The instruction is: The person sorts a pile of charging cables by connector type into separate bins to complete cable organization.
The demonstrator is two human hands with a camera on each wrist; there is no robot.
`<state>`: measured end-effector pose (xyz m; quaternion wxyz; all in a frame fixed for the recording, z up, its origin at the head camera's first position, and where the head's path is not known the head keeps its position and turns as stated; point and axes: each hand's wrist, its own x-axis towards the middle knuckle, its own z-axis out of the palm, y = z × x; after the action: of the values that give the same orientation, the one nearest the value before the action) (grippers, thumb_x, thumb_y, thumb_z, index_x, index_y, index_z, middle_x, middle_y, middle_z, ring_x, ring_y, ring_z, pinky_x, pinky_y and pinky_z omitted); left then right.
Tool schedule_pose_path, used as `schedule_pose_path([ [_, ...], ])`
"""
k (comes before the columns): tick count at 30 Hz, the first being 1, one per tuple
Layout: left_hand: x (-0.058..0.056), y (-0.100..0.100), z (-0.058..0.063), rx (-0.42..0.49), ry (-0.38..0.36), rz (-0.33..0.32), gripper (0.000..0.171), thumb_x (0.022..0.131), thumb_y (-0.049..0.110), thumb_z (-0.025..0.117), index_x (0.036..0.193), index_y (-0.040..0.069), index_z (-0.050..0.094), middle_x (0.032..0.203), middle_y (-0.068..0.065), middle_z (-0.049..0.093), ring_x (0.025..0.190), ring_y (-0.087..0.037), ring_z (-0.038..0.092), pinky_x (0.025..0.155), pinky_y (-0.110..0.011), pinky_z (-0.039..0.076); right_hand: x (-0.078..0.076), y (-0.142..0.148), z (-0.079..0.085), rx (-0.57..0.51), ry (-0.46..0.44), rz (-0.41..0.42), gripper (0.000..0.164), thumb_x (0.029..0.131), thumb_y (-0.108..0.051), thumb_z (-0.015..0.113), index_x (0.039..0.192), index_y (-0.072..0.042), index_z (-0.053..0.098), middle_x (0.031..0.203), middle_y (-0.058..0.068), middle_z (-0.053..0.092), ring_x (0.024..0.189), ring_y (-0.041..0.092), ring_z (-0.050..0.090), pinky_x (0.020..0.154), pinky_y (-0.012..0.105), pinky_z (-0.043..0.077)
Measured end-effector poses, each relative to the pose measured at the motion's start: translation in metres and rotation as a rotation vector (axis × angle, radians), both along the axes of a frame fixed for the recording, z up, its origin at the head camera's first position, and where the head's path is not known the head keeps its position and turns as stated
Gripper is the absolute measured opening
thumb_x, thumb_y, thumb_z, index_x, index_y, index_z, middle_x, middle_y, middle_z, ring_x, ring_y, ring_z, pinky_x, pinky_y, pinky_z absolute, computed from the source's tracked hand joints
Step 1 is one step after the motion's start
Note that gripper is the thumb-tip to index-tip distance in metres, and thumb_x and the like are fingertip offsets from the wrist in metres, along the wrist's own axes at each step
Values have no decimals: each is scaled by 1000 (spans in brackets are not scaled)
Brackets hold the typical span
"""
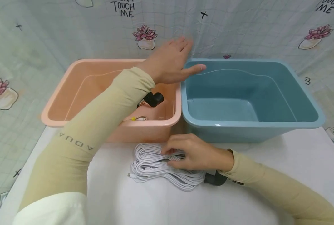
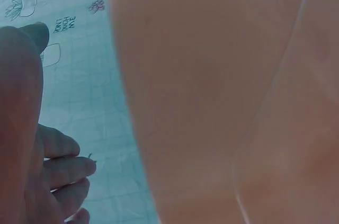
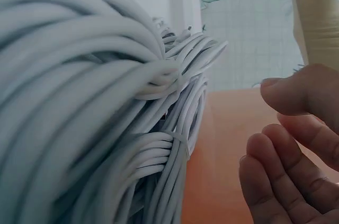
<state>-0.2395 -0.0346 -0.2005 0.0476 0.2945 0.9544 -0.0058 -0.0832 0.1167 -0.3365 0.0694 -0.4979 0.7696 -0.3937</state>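
Lying, in the case of the white cable bundles [image 1: 167,174], on the counter [image 1: 127,203], just in front of the orange bin [image 1: 144,134] and reaching past the seam beside the blue bin [image 1: 226,132]. Running in long flattened loops from left to right, with the long axis slanting toward the near side at the right end, and ending in a small plug [image 1: 131,176] at the left. Showing narrow ties [image 3: 185,142] around the loops in the right wrist view. Entering from the right with the right hand [image 1: 195,153], directly over the middle of the bundles, and pointing the fingertips left, roughly lengthwise along the loops rather than across. Holding that thumb apart from the curved fingers, with nothing clamped between; showing a gap between fingertips and cable in the right wrist view, but not settling contact with certainty in the head view. Holding the left hand [image 1: 171,61] well apart, raised over the far right corner of the orange bin, with fingers straight, thumb spread toward the blue bin and nothing grasped. Placing the right hand clearly nearer to the bundles, with the cable lying below and to the left.
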Motion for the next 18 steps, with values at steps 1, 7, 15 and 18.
schedule_pose_path([
  [1,-1,1,-2,-6,-23,-3,98,101,76,23,167,8,-3,176,-11,-1,165,-28,-3,136,-44,0,0,1,-2,3,-4,-1,23,86,-11,83,108,-11,75,105,-1,74,94,7,69,85,18,58],
  [7,1,6,-9,8,-145,-8,99,100,77,22,165,9,-12,175,-8,-12,164,-25,-14,135,-43,-5,-1,4,-10,30,-39,-18,24,87,-14,82,110,-11,74,106,1,74,97,9,72,88,18,59],
  [15,6,12,-23,-27,-221,-18,101,101,76,18,163,5,-16,173,-12,-20,163,-28,-18,135,-44,-4,-1,6,-17,62,-54,-55,25,89,-18,81,112,-14,74,108,-2,74,98,5,70,88,21,59],
  [18,6,12,-26,-25,-231,-9,101,100,77,18,163,6,-17,172,-12,-23,162,-27,-20,135,-45,-5,-1,7,-18,74,-63,-59,24,89,-19,81,112,-15,74,108,-3,74,100,4,70,90,21,59],
])
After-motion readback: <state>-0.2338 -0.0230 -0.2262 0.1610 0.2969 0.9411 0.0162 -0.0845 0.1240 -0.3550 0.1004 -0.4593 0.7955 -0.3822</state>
